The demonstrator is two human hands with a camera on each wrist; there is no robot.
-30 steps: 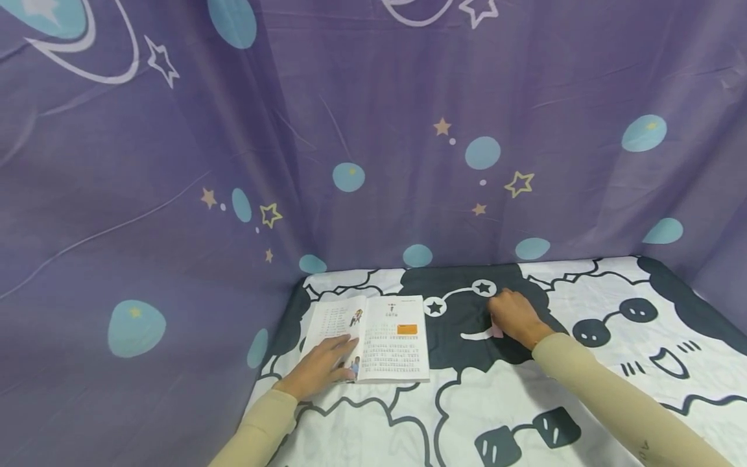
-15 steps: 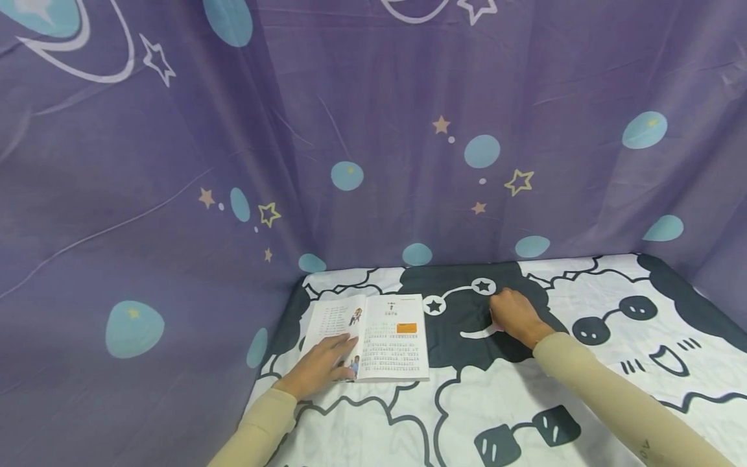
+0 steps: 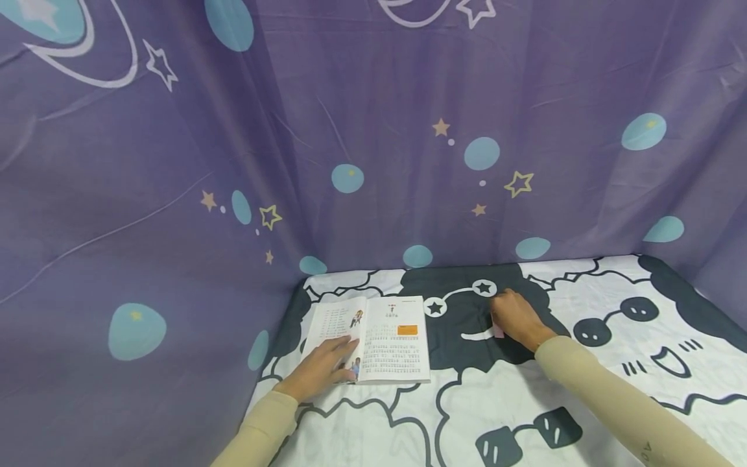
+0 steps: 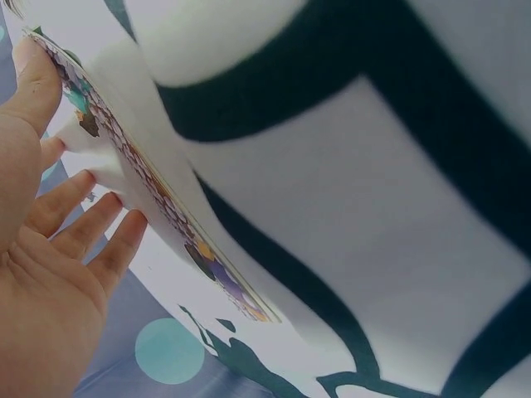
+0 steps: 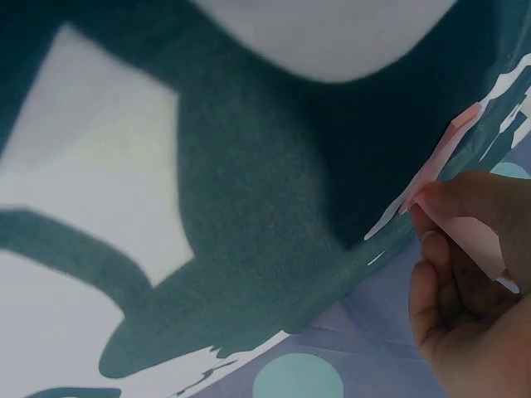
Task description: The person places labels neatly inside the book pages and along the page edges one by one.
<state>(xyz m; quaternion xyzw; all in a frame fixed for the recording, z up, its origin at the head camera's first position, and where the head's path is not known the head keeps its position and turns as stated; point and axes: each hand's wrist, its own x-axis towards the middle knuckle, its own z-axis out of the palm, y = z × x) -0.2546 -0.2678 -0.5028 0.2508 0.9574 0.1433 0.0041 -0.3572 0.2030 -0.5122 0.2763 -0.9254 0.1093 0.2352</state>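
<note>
A left hand (image 3: 318, 370), fingers extended and grip loose, closed around nothing, rests on the left side of an open book (image 3: 393, 357), which lies on a cartoon-print cloth (image 3: 350, 434). To the right, apart from the book, a right hand (image 3: 518, 318) pinches a pink slip (image 5: 440, 157) between thumb and fingers (a tight grip, plainest from the right wrist); whether the slip touches the cloth cannot be told. Work looks partway along: the book is spread and the slip is in hand, but it has not been let go, and no pink shows on the book. Compared with half a second ago, more of the slip peeks out on the right hand's near side; left hand and book look unmoved.
</note>
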